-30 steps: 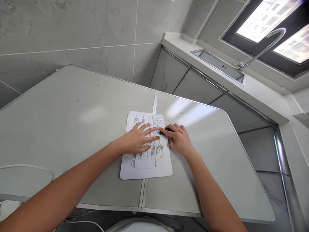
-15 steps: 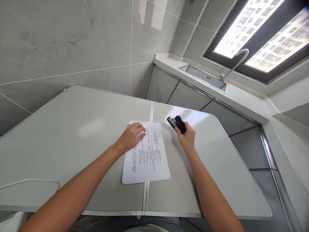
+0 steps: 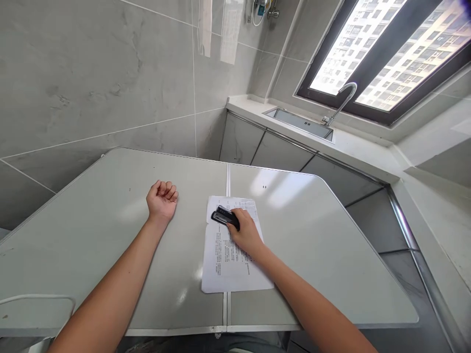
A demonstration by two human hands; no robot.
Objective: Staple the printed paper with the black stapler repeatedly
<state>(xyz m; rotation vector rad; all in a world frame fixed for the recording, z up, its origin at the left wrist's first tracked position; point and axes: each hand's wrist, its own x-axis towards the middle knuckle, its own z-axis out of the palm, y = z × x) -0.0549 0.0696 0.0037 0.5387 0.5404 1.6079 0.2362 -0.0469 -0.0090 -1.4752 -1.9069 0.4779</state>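
Observation:
A black stapler [image 3: 222,215] is held in my right hand [image 3: 245,234], its fingers wrapped round the back end. It rests over the upper left part of a printed white sheet [image 3: 217,282], hiding some of the text. The sheet lies across the seam of the table. To the left of the paper, my left hand [image 3: 162,200] lies palm up above the tabletop, apart from the sheet. Its fingers are curled in towards the palm, with nothing seen in them.
The pale folding table [image 3: 312,255] has a metal seam [image 3: 225,314] down its middle. A white cable [image 3: 40,296] lies at the near left. Behind stand a counter with a sink [image 3: 300,122], a tap [image 3: 342,103] and a window [image 3: 368,63]. A tiled wall [image 3: 91,73] borders the left.
My right hand has brought the stapler leftward onto the sheet. My left hand has come off the paper, moved left and turned palm up. The camera view has shifted slightly.

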